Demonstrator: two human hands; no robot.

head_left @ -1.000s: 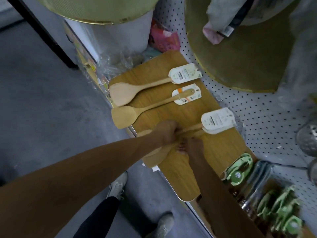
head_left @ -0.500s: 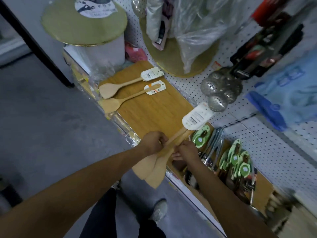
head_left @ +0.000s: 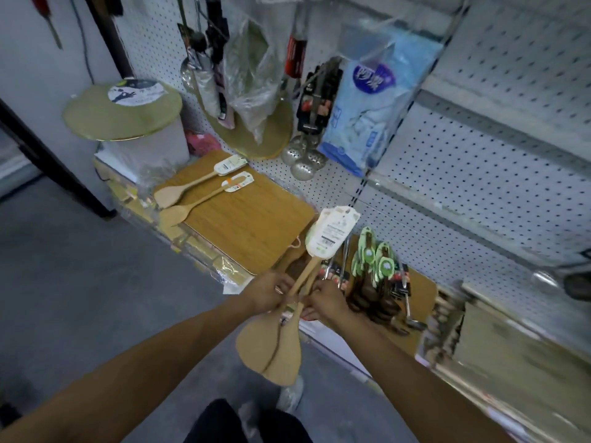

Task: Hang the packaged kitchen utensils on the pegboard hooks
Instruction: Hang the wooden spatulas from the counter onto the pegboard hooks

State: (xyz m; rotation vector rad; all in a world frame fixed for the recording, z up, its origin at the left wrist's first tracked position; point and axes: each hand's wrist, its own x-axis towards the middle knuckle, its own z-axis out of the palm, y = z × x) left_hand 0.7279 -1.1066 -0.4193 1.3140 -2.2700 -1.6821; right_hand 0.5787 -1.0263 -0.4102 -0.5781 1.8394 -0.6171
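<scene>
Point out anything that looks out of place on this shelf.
Two packaged wooden spatulas lie loose on the wooden board rather than hanging on the pegboard. Both hands hold more spatulas. Nothing looks spilled or broken.

You are standing in a shop aisle: a white perforated pegboard wall (head_left: 463, 161) carries hanging packaged goods, carded wooden spatulas (head_left: 198, 187) lie on the display shelf, and green-carded utensils (head_left: 377, 263) sit in stacks beside them.

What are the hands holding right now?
Left hand: grips the handles of the packaged wooden spatulas with white card labels.
Right hand: grips the same handles.
</scene>
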